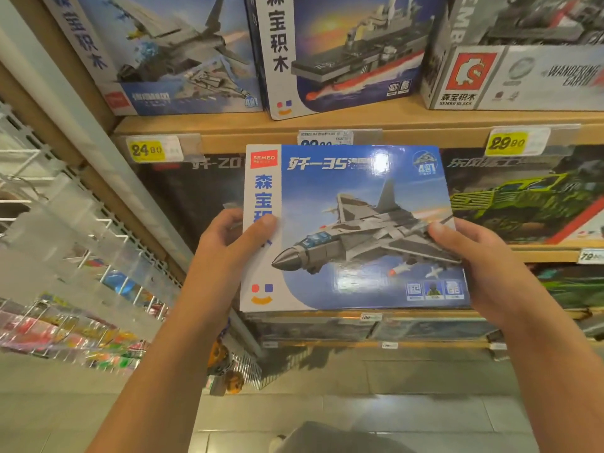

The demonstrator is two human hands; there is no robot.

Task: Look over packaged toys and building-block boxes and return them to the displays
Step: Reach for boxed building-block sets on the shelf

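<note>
A blue building-block box printed with a grey fighter jet stands upright in front of the wooden shelves, its picture side facing me. My left hand grips its left edge, thumb laid over the white side strip. My right hand grips the right edge, thumb on the jet's wing. The fingers of both hands are hidden behind the box.
The upper shelf carries a jet box, a warship box and a grey box. Behind the held box stand a black box and a green truck box. Wire racks of small packaged toys hang at left.
</note>
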